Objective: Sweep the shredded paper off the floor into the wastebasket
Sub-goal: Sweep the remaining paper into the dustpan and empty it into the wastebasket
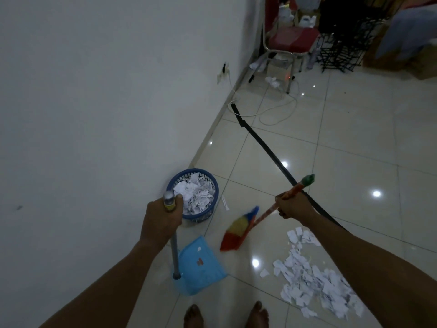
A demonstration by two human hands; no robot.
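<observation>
The right hand [293, 205] grips the broom handle [282, 200], whose long axis slopes down and left to the bristle head [237, 232], which is blurred. The shredded paper [314, 278] lies on the floor [354, 150], right of the bristles. The left hand [163, 220] grips the dustpan pole [174, 255]; the blue dustpan [201, 266] sits left of the bristles, below the blue wastebasket [192, 194], so the sweep should run leftward.

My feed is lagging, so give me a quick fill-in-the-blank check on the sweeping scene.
1. The left hand grips the handle of the ____.
2. The right hand grips the ____.
3. The blue wastebasket stands beside the ____.
4. The loose paper pile lies on the ____.

Missing words: dustpan; broom; wall; floor
</observation>
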